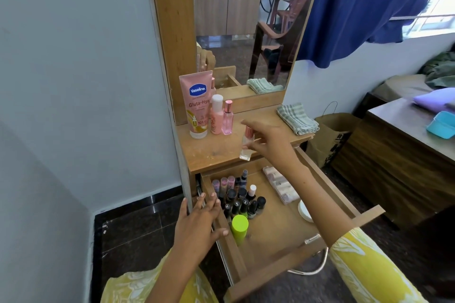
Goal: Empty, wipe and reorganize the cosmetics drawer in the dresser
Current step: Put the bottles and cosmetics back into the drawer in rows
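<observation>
Right hand (267, 139): pinches a small clear perfume bottle (247, 145) with a pink cap, just above the tabletop (216, 152).
Left hand (199, 221): fingers straight and spread, resting on the left wall of the open drawer (275, 231).
Drawer: below both hands, holding nail polish bottles (242, 202) and a green-capped bottle (239, 227) just right of the left hand.
Tabletop: lotion tube (197, 103) and two pink bottles beyond the right hand; folded cloth (296, 118) to its right.

tube (196, 103) pink | can (239, 228) lime | cloth (297, 118) green-white striped | curtain (364, 5) navy
</observation>
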{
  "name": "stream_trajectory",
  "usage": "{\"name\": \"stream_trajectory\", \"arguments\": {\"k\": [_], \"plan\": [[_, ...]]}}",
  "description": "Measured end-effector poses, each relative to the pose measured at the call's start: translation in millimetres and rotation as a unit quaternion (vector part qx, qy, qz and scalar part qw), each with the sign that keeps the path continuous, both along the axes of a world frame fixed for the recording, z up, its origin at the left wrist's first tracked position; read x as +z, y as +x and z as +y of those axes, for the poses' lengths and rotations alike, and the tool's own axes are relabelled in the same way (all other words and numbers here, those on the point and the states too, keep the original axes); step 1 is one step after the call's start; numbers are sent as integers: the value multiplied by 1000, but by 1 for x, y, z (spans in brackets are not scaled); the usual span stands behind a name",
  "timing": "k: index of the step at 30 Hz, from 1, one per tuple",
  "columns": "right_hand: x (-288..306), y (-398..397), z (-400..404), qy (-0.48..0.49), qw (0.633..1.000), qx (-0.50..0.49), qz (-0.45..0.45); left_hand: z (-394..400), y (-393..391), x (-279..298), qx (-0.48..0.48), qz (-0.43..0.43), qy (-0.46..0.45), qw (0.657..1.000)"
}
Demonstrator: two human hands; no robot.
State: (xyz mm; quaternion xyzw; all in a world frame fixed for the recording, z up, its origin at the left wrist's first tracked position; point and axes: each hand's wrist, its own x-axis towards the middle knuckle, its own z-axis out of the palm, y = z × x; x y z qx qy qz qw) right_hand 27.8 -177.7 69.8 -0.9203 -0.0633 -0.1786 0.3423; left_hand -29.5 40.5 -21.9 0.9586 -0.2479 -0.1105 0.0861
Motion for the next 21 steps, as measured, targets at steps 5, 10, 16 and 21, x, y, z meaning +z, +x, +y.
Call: {"name": "stream_trajectory", "arguments": {"k": [5,10,16,21], "plan": [[5,-54,-7,4,995,72,74,0,0,-3,-5,-6,7,1000],[-24,-87,-11,13,977,104,186,-1,1,-1,-4,-4,3,1000],[-64,-97,-1,-27,972,100,210,-2,0,2,-4,-4,8,1000],[-77,-97,8,-60,970,115,207,-3,0,2,-4,-4,12,1000]]}}
